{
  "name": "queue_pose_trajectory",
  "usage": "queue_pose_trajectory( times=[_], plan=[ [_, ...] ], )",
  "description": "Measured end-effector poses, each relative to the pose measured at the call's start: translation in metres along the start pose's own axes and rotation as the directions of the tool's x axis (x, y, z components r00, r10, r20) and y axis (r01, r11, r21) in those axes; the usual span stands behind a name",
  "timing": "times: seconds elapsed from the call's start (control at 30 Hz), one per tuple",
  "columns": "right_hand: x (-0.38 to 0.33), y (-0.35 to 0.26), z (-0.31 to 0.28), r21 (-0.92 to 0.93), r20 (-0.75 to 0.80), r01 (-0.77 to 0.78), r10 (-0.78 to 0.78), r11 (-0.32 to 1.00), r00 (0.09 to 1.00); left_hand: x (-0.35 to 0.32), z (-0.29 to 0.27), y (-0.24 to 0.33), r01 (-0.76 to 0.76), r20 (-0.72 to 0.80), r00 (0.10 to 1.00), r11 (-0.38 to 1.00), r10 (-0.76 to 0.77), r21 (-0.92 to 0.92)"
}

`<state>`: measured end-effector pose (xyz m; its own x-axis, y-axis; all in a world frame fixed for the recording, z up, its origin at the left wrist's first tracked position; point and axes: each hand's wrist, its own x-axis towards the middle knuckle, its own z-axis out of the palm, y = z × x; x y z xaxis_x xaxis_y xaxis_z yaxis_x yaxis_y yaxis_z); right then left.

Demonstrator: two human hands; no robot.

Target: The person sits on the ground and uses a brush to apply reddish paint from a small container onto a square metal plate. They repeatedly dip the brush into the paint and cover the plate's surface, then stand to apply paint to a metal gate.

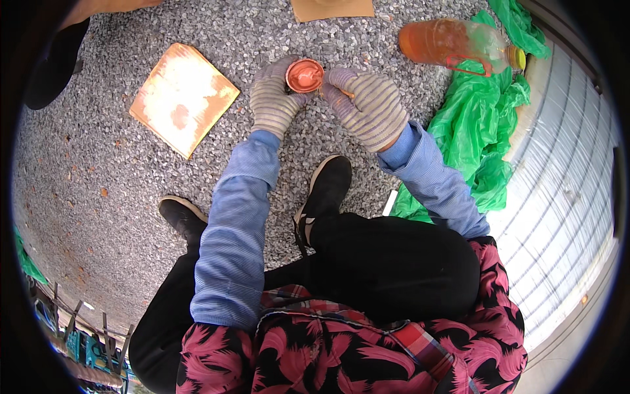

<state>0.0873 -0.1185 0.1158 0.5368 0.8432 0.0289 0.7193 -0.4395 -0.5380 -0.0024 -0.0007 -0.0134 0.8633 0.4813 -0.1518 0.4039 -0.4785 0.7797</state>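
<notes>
My left hand (272, 98), in a grey striped knit glove, is wrapped round a small round cup (306, 76) with orange-red, paste-like stuff inside. The cup's open top faces up. Just to its right, my right hand (371, 108) wears a matching glove, with thumb and fingers curled together near the rim. Something orange shows at those fingertips; whether it is a thin tool or a stain I cannot tell. Both hands are held above the gravel (289, 39), in front of my shoe (328, 187).
A square board (184, 98) with an orange-brown stain lies at the left, and a brown cardboard piece (331, 8) at the far edge. At the far right lies a clear jug (453, 44) of orange-red liquid beside crumpled green plastic (476, 125). Another person's arm (108, 6) enters far left.
</notes>
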Motion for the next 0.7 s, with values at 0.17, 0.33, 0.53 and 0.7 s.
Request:
queue_pose_trajectory(
  times=[0.17, 0.33, 0.53, 0.7],
  plan=[
    [-0.004, -0.008, 0.011, -0.027, 0.054, 0.057, -0.056, 0.998, 0.997, -0.001, -0.001, 0.000, -0.035, -0.029, 0.999, 0.999, 0.034, -0.028],
    [0.011, -0.001, 0.002, 0.120, -0.026, -0.024, 0.028, 0.992, 0.999, 0.002, -0.005, 0.005, 0.068, 0.067, 0.996, 0.996, -0.063, -0.065],
    [-0.006, 0.000, -0.005, 0.097, 0.059, -0.090, 0.085, 0.991, 0.995, -0.001, -0.001, 0.007, 0.052, 0.017, 0.999, 0.997, -0.052, -0.048],
    [0.001, -0.004, 0.009, -0.003, 0.032, 0.122, -0.122, 0.992, 0.992, -0.001, 0.001, -0.007, -0.017, 0.005, 1.000, 1.000, 0.018, -0.026]
  ],
)
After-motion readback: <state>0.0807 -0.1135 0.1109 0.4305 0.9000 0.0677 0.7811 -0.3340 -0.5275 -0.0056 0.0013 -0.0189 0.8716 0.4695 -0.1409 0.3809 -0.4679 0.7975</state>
